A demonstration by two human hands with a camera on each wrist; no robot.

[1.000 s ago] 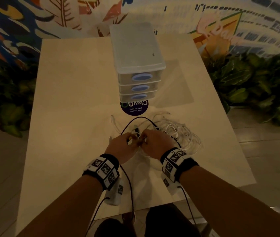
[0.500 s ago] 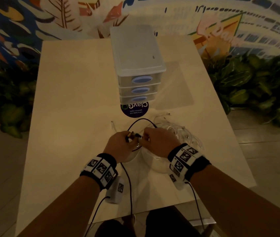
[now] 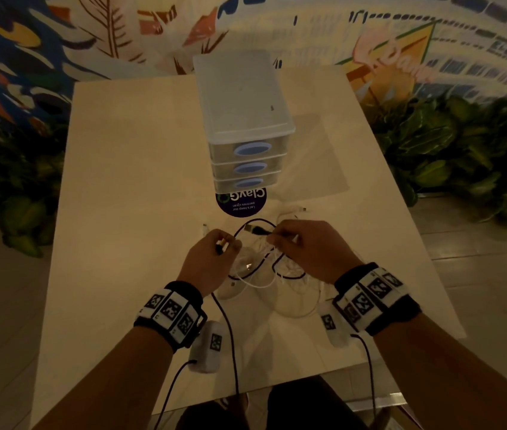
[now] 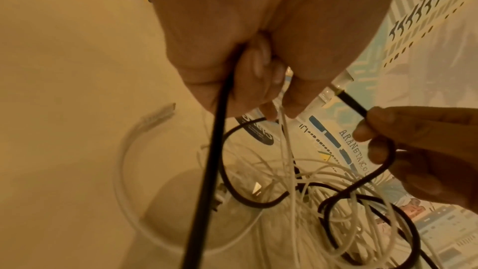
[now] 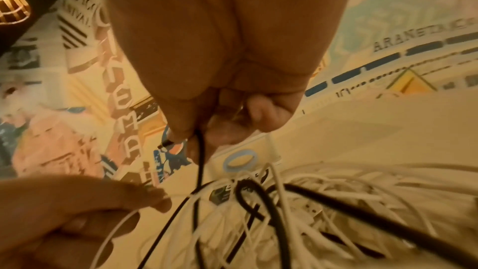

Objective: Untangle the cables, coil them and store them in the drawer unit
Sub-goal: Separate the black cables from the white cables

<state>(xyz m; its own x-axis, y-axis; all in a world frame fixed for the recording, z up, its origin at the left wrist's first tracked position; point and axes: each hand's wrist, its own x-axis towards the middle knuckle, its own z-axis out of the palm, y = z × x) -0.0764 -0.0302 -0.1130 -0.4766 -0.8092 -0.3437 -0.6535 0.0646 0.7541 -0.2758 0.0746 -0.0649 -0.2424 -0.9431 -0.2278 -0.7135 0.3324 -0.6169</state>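
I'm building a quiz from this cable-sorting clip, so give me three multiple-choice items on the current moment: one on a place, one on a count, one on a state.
1. Where does the drawer unit stand relative to the cable tangle?
A. beyond it, farther from the person
B. left of it
C. on top of it

2. How many drawers does the unit have?
A. two
B. three
C. five

3. What does the right hand hold?
A. nothing
B. a drawer handle
C. the black cable near its plug

Answers: 1 A, the head view shows the unit on the table past the tangle. 2 B, three blue oval handles are stacked on its front. 3 C, the fingertips pinch the black cable just behind the plug, while the left hand grips cables too.
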